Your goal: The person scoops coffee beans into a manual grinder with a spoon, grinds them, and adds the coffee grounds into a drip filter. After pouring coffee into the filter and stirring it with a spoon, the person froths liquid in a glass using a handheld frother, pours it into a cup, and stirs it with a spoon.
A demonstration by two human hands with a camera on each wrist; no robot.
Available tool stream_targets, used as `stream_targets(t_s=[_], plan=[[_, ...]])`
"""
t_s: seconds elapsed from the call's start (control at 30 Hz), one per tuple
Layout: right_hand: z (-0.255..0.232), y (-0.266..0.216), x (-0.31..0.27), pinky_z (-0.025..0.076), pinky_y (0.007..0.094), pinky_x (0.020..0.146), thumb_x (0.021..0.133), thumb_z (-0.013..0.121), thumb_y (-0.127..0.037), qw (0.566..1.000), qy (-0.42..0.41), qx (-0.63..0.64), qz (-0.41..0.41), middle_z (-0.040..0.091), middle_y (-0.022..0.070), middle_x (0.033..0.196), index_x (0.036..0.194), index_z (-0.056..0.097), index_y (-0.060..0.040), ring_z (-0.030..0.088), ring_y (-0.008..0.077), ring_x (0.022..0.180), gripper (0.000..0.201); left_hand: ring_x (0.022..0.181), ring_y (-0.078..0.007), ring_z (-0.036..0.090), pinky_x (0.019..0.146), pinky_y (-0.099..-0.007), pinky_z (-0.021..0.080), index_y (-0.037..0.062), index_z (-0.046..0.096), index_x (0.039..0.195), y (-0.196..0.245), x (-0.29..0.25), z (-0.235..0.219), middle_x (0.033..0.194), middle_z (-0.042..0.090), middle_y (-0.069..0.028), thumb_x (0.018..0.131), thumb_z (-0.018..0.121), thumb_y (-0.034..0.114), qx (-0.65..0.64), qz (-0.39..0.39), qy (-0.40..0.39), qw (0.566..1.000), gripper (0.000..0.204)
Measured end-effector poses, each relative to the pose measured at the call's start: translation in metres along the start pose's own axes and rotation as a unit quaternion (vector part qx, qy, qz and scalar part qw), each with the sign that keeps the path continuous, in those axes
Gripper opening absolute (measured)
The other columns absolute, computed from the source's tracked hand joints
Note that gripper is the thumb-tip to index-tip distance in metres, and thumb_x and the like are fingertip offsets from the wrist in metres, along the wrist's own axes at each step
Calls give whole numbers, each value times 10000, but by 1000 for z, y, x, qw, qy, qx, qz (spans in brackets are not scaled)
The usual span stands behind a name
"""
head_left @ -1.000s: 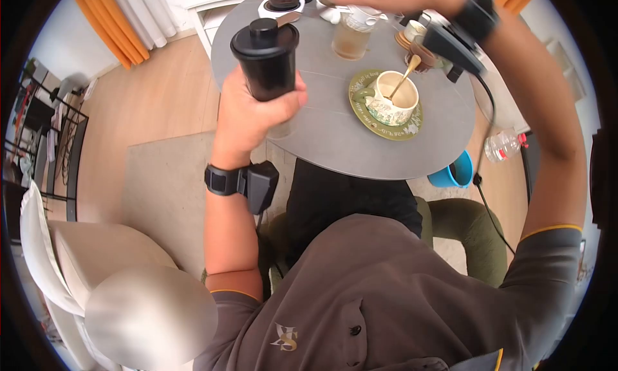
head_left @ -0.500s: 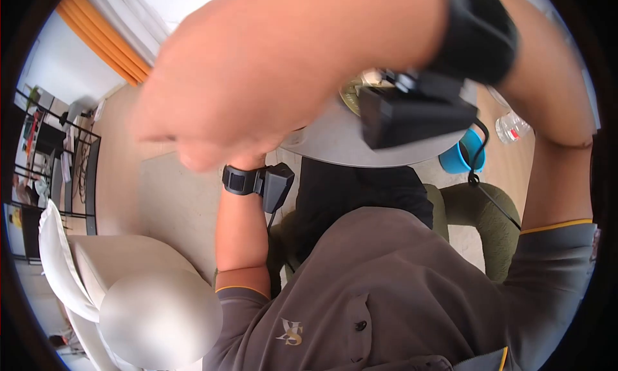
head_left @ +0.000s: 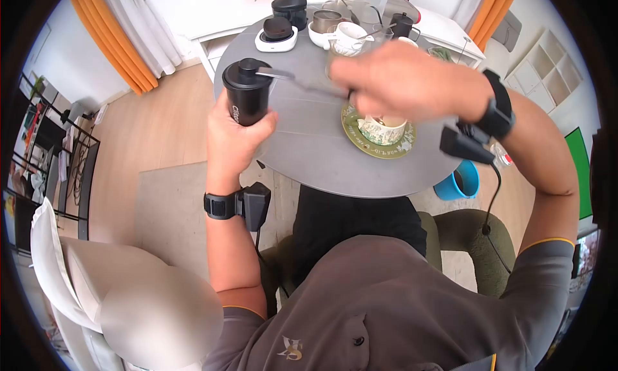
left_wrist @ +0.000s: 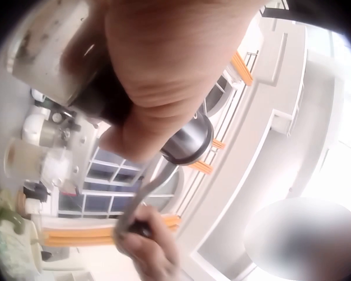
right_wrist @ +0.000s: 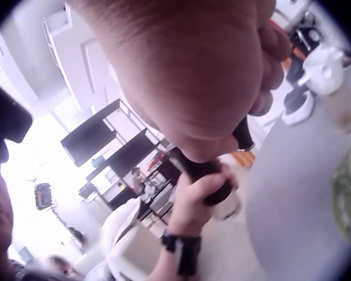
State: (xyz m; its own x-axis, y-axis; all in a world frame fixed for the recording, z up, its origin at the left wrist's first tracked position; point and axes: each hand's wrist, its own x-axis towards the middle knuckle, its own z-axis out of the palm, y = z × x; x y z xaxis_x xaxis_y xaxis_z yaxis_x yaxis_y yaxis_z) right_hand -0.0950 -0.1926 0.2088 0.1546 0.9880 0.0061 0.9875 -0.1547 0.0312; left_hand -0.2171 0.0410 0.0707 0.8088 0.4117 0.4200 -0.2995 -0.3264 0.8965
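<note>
My left hand (head_left: 235, 136) grips the black body of a hand coffee grinder (head_left: 248, 110), held upright over the table's near left edge. From its lid a metal crank handle (head_left: 280, 74) reaches out to the right. My right hand (head_left: 412, 81), blurred, holds the far end of that crank above a patterned cup (head_left: 381, 134). In the left wrist view the fingers of the right hand (left_wrist: 152, 249) curl round the crank's dark knob (left_wrist: 141, 228). A clear lower part (right_wrist: 228, 208) shows under the left hand in the right wrist view.
The cup stands on a green saucer (head_left: 351, 128) on the grey oval table (head_left: 302, 152). A white scale (head_left: 277, 46) with a dark round piece, a white bowl (head_left: 318, 37) and a dark pot (head_left: 403, 27) sit at the back. A blue bin (head_left: 458, 183) stands below the right side.
The right hand has swept round from the far side, across the grinder close to the head camera, to the grinder's right. The crank has turned with it. The left hand keeps its grip.
</note>
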Motion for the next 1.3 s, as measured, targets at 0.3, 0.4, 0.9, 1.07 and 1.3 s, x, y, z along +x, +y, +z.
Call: stream_targets(t_s=[0.3,0.4,0.9,1.07,1.3], plan=[[-11,-57,64,511,439,632,840,659,-228,933,197,13,-300,599,138,714,1042,642,-46,631,368,706,272,720,-171,651,680,-312,530,10,636,1056,10,-28,57,824,698,-71,693,862,154,106,46,-123,986,451],[-43,-26,104,499,512,701,926,599,-297,983,114,-72,-121,652,168,772,1012,603,-31,639,402,744,279,759,-170,698,730,-303,553,-16,633,1078,20,-25,53,831,713,-114,678,859,137,141,101,-140,975,484],[-11,-84,6,525,425,543,855,662,-206,992,-39,-3,-121,645,95,778,1000,587,-60,681,295,698,218,845,-137,666,784,-291,551,7,659,1160,-13,-15,32,1000,727,-22,797,790,93,17,-43,-18,999,395],[0,-57,66,524,463,608,818,668,-237,891,251,-74,-371,636,163,685,931,615,18,668,381,671,284,795,-192,690,768,-329,560,-2,655,1147,-126,-60,94,951,741,-50,748,813,137,293,253,109,916,451],[-28,44,57,486,514,685,919,597,-228,985,125,-101,-62,648,168,782,1021,552,-57,634,427,759,204,777,-115,693,748,-313,562,6,648,1101,36,-22,34,854,727,-82,669,840,92,73,36,-124,989,481]])
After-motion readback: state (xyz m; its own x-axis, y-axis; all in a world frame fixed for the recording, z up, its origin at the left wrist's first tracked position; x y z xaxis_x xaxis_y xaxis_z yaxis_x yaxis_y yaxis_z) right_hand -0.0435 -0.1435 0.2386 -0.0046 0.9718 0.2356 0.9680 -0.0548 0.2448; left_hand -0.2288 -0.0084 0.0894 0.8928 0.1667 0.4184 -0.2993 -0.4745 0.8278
